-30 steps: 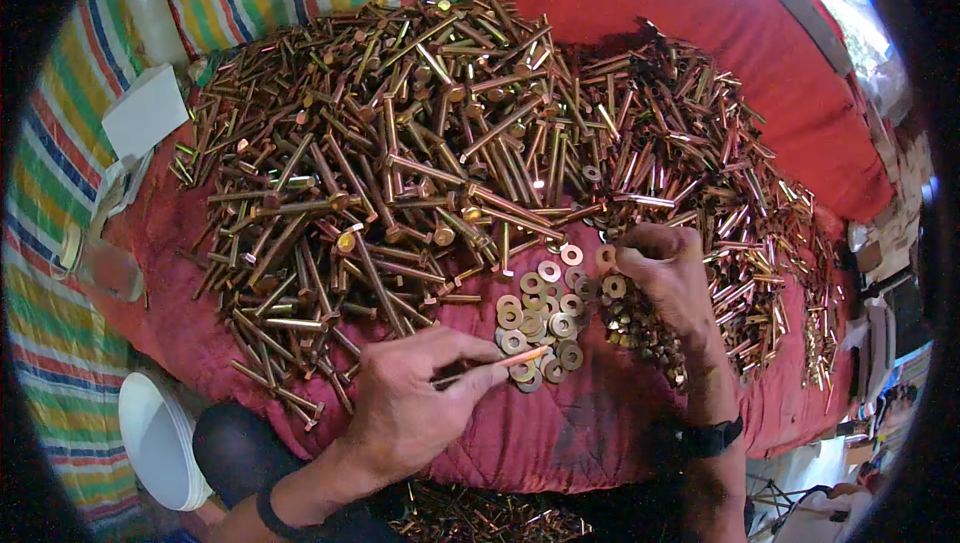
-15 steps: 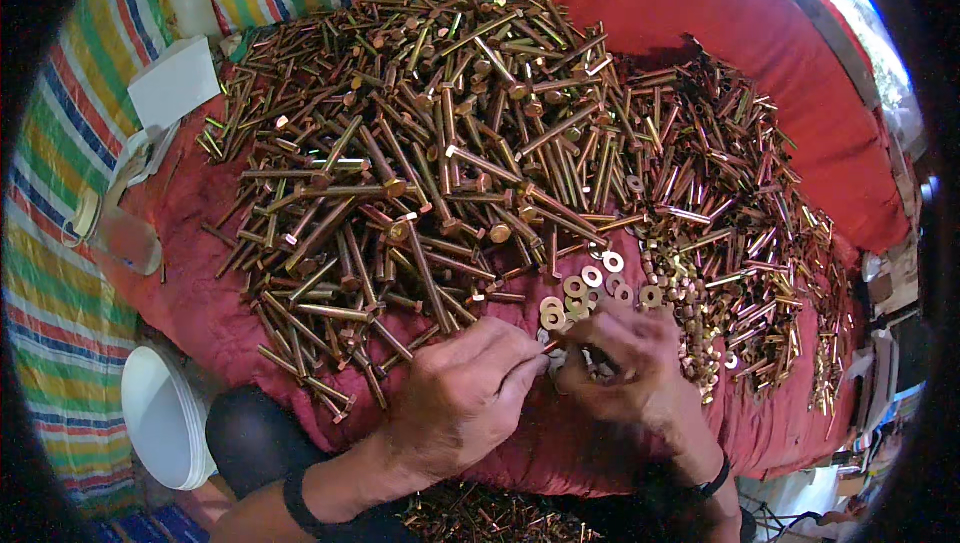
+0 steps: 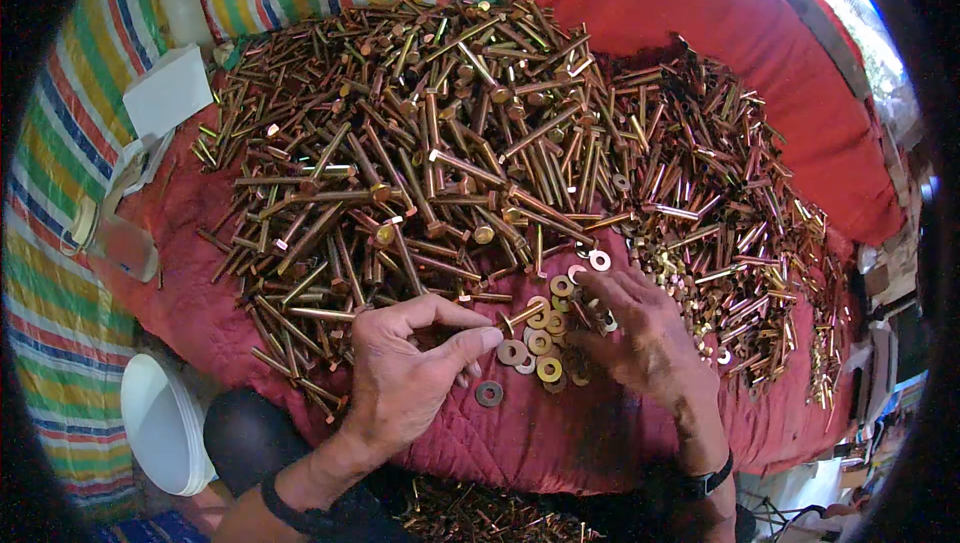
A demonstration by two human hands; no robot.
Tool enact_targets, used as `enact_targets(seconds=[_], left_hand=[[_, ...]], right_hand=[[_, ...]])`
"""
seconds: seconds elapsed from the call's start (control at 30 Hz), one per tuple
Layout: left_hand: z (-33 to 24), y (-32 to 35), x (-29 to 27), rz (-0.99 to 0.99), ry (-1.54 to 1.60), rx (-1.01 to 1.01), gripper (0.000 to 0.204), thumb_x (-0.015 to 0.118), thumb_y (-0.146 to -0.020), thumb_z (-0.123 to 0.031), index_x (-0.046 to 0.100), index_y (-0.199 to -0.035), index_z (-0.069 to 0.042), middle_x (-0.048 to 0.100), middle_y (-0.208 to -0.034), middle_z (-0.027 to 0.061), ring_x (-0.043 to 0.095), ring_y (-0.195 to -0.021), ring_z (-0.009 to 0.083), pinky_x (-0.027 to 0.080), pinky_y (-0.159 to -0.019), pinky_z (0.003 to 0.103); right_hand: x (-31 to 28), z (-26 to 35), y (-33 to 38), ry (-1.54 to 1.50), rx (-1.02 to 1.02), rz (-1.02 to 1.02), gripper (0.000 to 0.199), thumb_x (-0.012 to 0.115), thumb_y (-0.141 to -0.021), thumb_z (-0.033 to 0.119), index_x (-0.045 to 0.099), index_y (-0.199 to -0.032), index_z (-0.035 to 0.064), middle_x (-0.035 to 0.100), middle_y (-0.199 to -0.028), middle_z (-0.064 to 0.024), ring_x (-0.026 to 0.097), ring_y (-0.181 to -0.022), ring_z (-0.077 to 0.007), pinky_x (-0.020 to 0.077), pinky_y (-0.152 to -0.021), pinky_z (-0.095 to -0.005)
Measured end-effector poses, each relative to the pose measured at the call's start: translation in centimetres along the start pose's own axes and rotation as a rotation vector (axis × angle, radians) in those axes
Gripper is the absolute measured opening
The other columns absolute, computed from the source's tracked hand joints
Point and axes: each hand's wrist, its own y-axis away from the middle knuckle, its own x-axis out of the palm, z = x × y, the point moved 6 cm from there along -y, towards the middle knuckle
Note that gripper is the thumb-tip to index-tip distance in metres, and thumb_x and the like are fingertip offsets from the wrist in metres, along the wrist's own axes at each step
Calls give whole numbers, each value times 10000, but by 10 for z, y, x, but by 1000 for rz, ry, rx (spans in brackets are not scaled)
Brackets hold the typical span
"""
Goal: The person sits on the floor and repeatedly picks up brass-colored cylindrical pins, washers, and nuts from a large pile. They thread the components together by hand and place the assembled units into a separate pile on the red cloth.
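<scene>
Between the thumb and forefinger of my left hand is a brass-coloured bolt, its head end at the fingertips and its shank pointing right. Over the right edge of a cluster of flat washers is my right hand, thumb and fingers apart and slightly blurred. Small metal pieces show in the gap of that hand; whether it touches them I cannot tell. One grey washer lies apart, just right of my left hand.
A large heap of long bolts covers the red cloth beyond my hands. Smaller bolts and nuts lie to the right. At left are a clear jar, a white box and stacked white tubs.
My hands have moved apart. The left shifted left with the bolt, now plainly visible; the right moved up and right and its fingers spread. More of the washers show between them.
</scene>
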Motion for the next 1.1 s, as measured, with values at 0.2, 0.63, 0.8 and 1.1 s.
enact_targets(seconds=[0.2, 0.63, 0.8, 1.1], left_hand=[[6, 1, 2, 46, 91, -50, 76, 792, -912, -4, 776, -961, 51, 765, -804, 91, 690, -628, 98, 566, -562, 238], [13, 2, 5, 89, 381, -110, 90, 783, -913, 23, 755, -980, 76, 765, -841, 131, 704, -628, 139, 610, -593, 275], [16, 2, 4, 96, 415, -116, 87, 794, -900, 27, 748, -957, 74, 752, -813, 106, 694, -628, 134, 612, -597, 289], [13, 7, 21, 161, 524, -240, 643, 582, -1017, -479, 551, -1365, 61, 718, -1102, 193, 745, -866, 247, 642, -578, 375]], right_hand=[[0, -12, -2, -196, 156, 16, 500, 847, -813, 61, 699, -1289, 13, 749, -1001, -120, 739, -942, -265, 593, -805, -378], [1, -14, 7, -1343, 589, -606, 385, 765, -917, 11, 657, -1277, -73, 735, -1101, -148, 734, -931, -208, 657, -746, -331], [4, -6, 5, -1385, 535, -540, 419, 767, -902, 19, 638, -1284, -94, 726, -1121, -170, 732, -964, -241, 659, -795, -379], [19, 45, -1, -820, 269, -339, 363, 720, -953, 40, 661, -1292, -76, 768, -1155, -170, 746, -1014, -277, 603, -919, -394]])
